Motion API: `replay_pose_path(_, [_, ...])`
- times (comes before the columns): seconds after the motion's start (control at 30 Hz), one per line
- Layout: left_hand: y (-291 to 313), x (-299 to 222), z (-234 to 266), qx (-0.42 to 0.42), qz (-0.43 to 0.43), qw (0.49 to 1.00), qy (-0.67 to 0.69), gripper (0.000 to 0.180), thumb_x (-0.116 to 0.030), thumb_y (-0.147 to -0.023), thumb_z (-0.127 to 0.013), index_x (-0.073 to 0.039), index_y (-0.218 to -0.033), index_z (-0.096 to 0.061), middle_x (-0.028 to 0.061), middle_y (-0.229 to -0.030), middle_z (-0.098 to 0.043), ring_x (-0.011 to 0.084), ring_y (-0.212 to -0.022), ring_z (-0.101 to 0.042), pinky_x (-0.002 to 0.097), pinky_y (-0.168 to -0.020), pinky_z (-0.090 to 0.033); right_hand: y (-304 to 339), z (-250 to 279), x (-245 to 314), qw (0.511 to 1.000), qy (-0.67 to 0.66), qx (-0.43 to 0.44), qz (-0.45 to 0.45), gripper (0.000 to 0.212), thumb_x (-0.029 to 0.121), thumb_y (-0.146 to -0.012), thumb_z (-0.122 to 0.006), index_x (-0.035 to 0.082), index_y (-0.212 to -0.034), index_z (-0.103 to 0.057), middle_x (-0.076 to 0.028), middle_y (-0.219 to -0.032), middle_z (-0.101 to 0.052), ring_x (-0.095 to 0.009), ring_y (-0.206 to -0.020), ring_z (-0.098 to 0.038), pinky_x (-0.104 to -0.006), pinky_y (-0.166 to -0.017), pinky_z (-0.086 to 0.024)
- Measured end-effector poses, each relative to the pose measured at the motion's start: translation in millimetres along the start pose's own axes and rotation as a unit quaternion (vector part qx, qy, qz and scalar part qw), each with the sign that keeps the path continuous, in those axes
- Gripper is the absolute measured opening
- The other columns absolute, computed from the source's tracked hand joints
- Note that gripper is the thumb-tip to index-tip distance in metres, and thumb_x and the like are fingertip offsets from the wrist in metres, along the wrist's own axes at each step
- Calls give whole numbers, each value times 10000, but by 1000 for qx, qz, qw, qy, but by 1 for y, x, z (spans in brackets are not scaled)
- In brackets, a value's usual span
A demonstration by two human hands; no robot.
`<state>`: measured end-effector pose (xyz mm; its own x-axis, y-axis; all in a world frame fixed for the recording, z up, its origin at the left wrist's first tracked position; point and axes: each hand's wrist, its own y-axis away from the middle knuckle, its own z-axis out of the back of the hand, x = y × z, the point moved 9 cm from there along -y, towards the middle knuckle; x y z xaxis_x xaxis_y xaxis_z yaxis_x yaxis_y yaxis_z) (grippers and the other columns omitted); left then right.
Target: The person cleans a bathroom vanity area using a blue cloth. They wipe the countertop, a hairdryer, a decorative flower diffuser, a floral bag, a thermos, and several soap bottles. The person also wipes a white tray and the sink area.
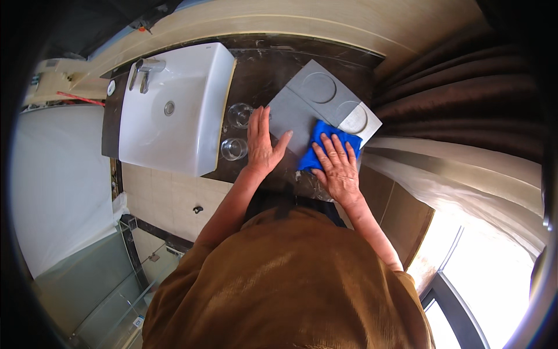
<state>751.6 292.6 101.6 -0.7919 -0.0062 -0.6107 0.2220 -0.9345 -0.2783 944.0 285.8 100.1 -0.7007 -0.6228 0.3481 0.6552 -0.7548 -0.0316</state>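
A flat grey tray (pixel 294 111) with two round recesses lies at an angle on the dark counter. One recess, at its right corner, has a paler, silvery surface than the rest. My right hand (pixel 339 166) lies flat with fingers spread on a folded blue cloth (pixel 319 131), pressing it against the tray's near right part. My left hand (pixel 263 146) is open at the tray's left edge, its thumb stretched out; whether it touches the tray I cannot tell. Just left of it stand two clear glasses, a farther glass (pixel 239 115) and a nearer glass (pixel 233 149).
A white basin (pixel 192 110) with a chrome tap (pixel 148 67) takes up the counter's left side. Dark brown curtains (pixel 459 99) and a sheer white curtain (pixel 465 168) hang at the right. The dark counter (pixel 256 67) meets a beige wall behind.
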Motion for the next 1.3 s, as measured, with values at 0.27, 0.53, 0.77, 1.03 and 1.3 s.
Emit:
replay_pose_path(0.27, [-78,7,-44,50,-8,998,-28,717,-448,-872,-627,61,-1345,-449,283,-1261,-541,414,-1196,-505,457,-1028,-392,-16,10,-17,990,36,-87,-108,650,309,-853,-649,115,-1436,-436,-106,-1545,-329,-298,-1435,-284,-504,-1158,-181])
replay_pose_path(0.53, [-110,48,-63,195,187,961,66,576,-574,-964,-409,-92,-1128,-678,190,-1085,-684,413,-1053,-620,435,-894,-488,-110,5,-18,991,61,-121,-17,549,379,-909,-577,227,-1424,-464,-64,-1515,-381,-285,-1414,-313,-522,-1144,-200])
replay_pose_path(0.77, [-101,47,-72,190,175,955,144,629,-596,-940,-444,-72,-1252,-597,234,-1080,-674,384,-1070,-631,419,-892,-484,-155,2,-44,985,65,-155,-25,571,453,-922,-540,224,-1437,-445,-72,-1535,-350,-288,-1432,-283,-519,-1150,-188])
replay_pose_path(1.03, [-121,35,-88,272,161,947,59,966,-704,-772,-609,45,-1358,-448,278,-1257,-586,397,-1189,-563,411,-979,-460,-75,23,-80,959,96,-208,-168,593,423,-922,-549,139,-1432,-445,-144,-1497,-388,-330,-1377,-357,-486,-1126,-238])
replay_pose_path(1.3, [-140,36,-120,305,134,938,91,934,-563,-686,-789,38,-1333,-486,232,-1221,-623,332,-1146,-607,368,-971,-476,-1,8,-57,934,-16,-210,-289,692,255,-913,-602,20,-1488,-296,-250,-1560,-203,-429,-1435,-220,-508,-1164,-183])
